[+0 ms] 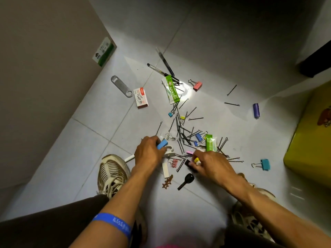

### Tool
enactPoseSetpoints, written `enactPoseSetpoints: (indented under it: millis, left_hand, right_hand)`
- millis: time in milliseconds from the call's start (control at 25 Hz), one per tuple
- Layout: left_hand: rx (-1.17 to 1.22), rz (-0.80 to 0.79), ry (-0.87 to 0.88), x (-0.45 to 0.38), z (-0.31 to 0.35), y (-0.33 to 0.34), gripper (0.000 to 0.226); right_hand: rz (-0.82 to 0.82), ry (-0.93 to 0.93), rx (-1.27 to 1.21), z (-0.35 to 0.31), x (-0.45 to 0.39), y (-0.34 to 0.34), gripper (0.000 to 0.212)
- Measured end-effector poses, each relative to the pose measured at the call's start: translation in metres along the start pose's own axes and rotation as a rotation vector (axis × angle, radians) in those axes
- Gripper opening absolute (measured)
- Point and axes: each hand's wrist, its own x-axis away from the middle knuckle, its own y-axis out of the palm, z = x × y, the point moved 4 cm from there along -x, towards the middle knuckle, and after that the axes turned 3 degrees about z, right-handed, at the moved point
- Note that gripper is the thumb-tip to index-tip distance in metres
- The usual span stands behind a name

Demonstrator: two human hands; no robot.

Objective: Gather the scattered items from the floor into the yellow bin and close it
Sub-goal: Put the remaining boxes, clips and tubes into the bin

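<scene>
Small items lie scattered over the tiled floor. My left hand (149, 152) grips a blue block (162, 144) and some white pieces near the pile's lower left. My right hand (208, 162) pinches a small yellow clip (196, 160) and holds a black item (189, 165). Several black hairpins (182, 136) spread between and beyond my hands. The yellow bin (311, 140) stands at the right edge, only partly in view. Two green packets (171, 89) (209, 143), pens (165, 63), a pink binder clip (197, 85), a teal binder clip (264, 164) and a purple spool (256, 110) lie around.
A metal bottle opener (121, 86) and a red-and-white staple box (141, 97) lie at the left. A black key (186, 180) and a brown star clip (167, 182) sit near my shoes (112, 173). A green-and-white box (103, 51) leans by the left wall.
</scene>
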Motion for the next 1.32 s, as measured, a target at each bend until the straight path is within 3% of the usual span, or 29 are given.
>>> enactPoseSetpoints:
  millis: [120, 240, 320, 400, 480, 560, 640, 720, 840, 920, 1040, 1160, 1240, 1320]
  left_hand:
    - [-0.053, -0.019, 0.026, -0.004, 0.002, 0.004, 0.024]
    - [0.112, -0.016, -0.027, -0.004, 0.001, -0.002, 0.024]
    - [0.374, 0.013, -0.135, -0.007, 0.001, -0.013, 0.015]
    - [0.729, -0.034, -0.267, -0.010, 0.010, -0.021, 0.009]
    - [1.051, -0.157, -0.294, -0.012, 0.028, -0.025, 0.020]
    - [1.241, -0.295, -0.302, -0.016, 0.049, -0.025, 0.030]
    - [1.333, -0.432, -0.339, -0.018, 0.077, -0.017, 0.025]
    - [1.362, -0.516, -0.353, -0.019, 0.106, -0.005, 0.013]
    - [1.240, -0.507, -0.306, -0.021, 0.132, 0.013, 0.017]
    - [1.137, -0.495, -0.274, -0.021, 0.142, 0.024, 0.015]
    - [0.934, -0.488, -0.232, -0.017, 0.145, 0.036, 0.008]
    - [0.616, -0.401, -0.091, -0.008, 0.152, 0.051, 0.005]
    - [0.473, -0.319, -0.039, -0.004, 0.160, 0.058, 0.012]
    - [0.414, -0.205, -0.024, -0.015, 0.167, 0.049, 0.016]
  right_hand:
    - [-0.066, -0.038, 0.183, -0.004, 0.006, 0.022, 0.033]
    - [-0.070, 0.007, 0.042, -0.003, 0.004, 0.022, 0.027]
    - [-0.068, 0.163, -0.424, 0.004, -0.003, 0.011, 0.022]
    - [-0.092, 0.317, -1.086, 0.010, -0.012, -0.001, 0.014]
    - [-0.122, 0.328, -1.566, 0.011, -0.019, -0.018, 0.027]
    - [-0.130, 0.289, -1.798, 0.011, -0.026, -0.038, 0.045]
    - [-0.087, 0.306, -1.919, 0.021, -0.028, -0.056, 0.039]
    - [0.099, 0.478, -1.809, 0.048, -0.028, -0.071, 0.019]
    - [0.465, 0.748, -1.394, 0.105, -0.023, -0.087, 0.029]
    - [0.594, 0.815, -1.238, 0.136, -0.019, -0.095, 0.025]
    - [0.709, 0.803, -0.750, 0.165, -0.024, -0.107, 0.017]
    - [0.637, 0.814, -0.382, 0.175, -0.038, -0.109, 0.027]
    - [0.502, 0.838, -0.264, 0.182, -0.048, -0.102, 0.031]
    - [0.470, 0.811, -0.233, 0.181, -0.054, -0.103, 0.027]
